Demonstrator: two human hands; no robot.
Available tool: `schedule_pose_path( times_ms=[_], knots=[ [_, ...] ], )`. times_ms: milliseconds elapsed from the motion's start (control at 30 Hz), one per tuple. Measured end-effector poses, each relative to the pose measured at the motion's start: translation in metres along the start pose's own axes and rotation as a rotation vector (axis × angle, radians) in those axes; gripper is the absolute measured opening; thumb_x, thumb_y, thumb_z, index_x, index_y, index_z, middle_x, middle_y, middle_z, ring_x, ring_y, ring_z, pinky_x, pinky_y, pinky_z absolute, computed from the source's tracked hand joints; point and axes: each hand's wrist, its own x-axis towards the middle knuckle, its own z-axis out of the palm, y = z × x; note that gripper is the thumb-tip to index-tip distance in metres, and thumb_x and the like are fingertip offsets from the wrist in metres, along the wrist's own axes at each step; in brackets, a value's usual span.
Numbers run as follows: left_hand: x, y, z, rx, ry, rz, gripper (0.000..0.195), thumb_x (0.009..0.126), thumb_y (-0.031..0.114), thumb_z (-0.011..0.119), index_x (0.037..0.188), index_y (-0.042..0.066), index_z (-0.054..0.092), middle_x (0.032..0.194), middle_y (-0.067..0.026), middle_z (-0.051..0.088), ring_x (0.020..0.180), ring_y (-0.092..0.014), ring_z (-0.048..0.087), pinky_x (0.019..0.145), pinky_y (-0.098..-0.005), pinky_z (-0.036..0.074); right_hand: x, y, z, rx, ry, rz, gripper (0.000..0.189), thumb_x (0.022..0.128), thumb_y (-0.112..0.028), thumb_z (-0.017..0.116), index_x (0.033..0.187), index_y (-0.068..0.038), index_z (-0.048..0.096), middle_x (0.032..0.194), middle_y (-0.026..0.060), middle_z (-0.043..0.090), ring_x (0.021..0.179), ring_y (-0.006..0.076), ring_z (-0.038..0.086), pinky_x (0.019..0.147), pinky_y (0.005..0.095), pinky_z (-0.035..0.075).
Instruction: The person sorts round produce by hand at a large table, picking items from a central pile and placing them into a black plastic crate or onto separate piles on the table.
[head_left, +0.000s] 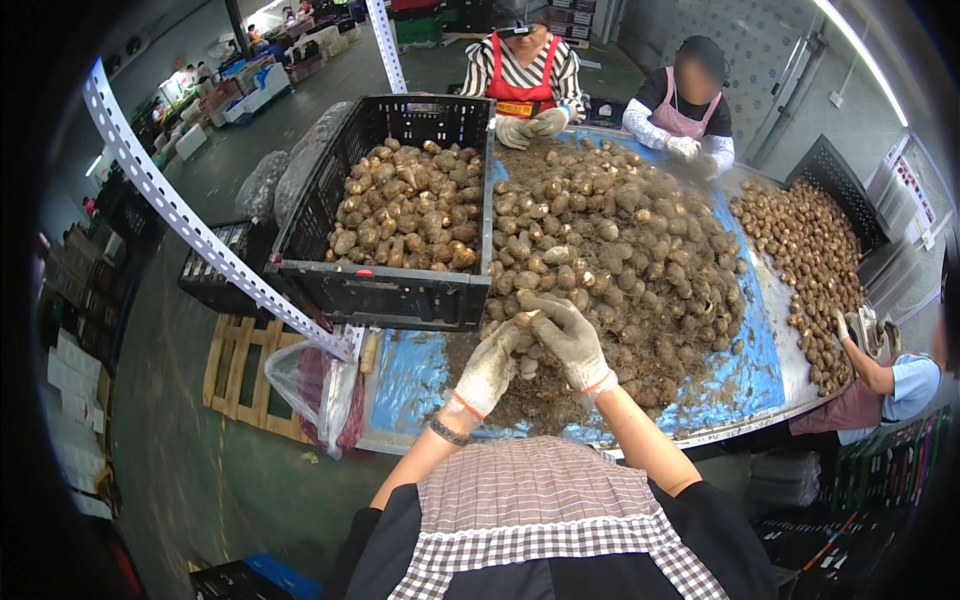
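Note:
My left hand (491, 364), in a soiled work glove, pinches a small taro corm (529, 316) whose pale cut end shows between the fingers. From the right, my right hand (574, 341), gloved too, closes its fingertips on the same corm. Most of the corm is hidden by the gloves. Just beyond both hands spreads a large heap of hairy brown taro corms (607, 232) with loose root fibres and soil. Beneath it lies a blue plastic sheet (409, 375) covering the table. A black plastic crate (382, 296) of cleaner corms stands left of the heap.
Two co-workers with gloved hands (536, 126) stand across the table. Another person (892, 379) works at the right beside a second corm pile (802, 262). A perforated metal post (202, 240) rises at the left, near a wooden pallet (247, 375) and a plastic bag (322, 390).

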Motion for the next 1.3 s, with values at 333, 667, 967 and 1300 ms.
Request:
schedule_pose_path(
  times_ms=[333, 667, 967, 1300],
  knots=[
    [-0.004, -0.001, 0.012, 0.128, 0.081, 0.050, 0.050, 0.095, 0.031, 0.061, 0.131, 0.001, 0.046, 0.097, -0.0032, 0.059, 0.079, -0.012, 0.058, 0.061, -0.0254, 0.048, 0.001, 0.000, -0.006, -0.290, -0.048, -0.231, 0.027, 0.087, -0.012, 0.066, 0.112, -0.003, 0.066, 0.095, 0.0080, 0.061, 0.090, 0.0160, 0.061, 0.079, 0.0288, 0.049],
    [0.013, -0.013, -0.008, -0.010, 0.226, 0.220, 0.041, 0.101, 0.030, 0.049, 0.130, 0.002, 0.049, 0.107, -0.0047, 0.062, 0.092, -0.014, 0.059, 0.078, -0.0273, 0.051, -0.024, 0.041, -0.005, -0.205, 0.001, -0.099, 0.015, 0.089, -0.012, 0.063, 0.095, 0.001, 0.069, 0.087, 0.0078, 0.064, 0.078, 0.0158, 0.061, 0.071, 0.0292, 0.049],
    [0.006, 0.002, 0.007, 0.253, 0.273, 0.155, 0.053, 0.093, 0.017, 0.061, 0.138, 0.000, 0.040, 0.119, -0.0084, 0.056, 0.100, -0.019, 0.059, 0.087, -0.0337, 0.051, -0.003, -0.002, -0.005, -0.372, 0.189, -0.284, 0.023, 0.084, -0.016, 0.070, 0.103, -0.003, 0.068, 0.095, 0.0093, 0.063, 0.081, 0.0174, 0.061, 0.074, 0.0285, 0.050],
    [0.000, 0.006, 0.014, 0.416, 0.280, 0.213, 0.053, 0.085, 0.004, 0.067, 0.134, -0.001, 0.046, 0.127, -0.0092, 0.054, 0.112, -0.018, 0.056, 0.098, -0.0314, 0.048, 0.010, 0.013, 0.007, -0.178, 0.134, -0.159, 0.018, 0.086, -0.007, 0.065, 0.102, 0.000, 0.069, 0.092, 0.0064, 0.067, 0.085, 0.0115, 0.061, 0.077, 0.0250, 0.048]
  ],
)
